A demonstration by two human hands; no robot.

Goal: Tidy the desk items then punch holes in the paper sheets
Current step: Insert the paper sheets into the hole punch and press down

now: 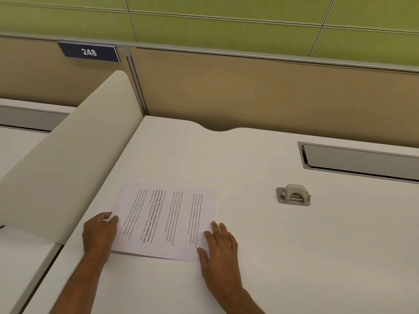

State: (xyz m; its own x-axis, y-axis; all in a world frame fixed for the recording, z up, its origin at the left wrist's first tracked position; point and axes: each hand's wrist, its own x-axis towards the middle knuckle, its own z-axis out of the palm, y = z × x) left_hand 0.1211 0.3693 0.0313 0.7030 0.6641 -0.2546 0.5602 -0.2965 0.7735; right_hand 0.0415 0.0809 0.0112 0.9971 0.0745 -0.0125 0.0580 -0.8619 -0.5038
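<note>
Left hand [99, 232] pinches left edge of paper sheets [165, 220]; right hand [221, 248] spread flat on lower-right corner. Hole punch [293, 195] sits right of centre, well apart.

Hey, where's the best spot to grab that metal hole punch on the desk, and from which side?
Take the hole punch by its raised arched handle, from above with the right hand, the nearer one. It sits upright on a flat base, standing clear of the paper sheets, so nothing blocks a top-down pinch across the arch.
</note>
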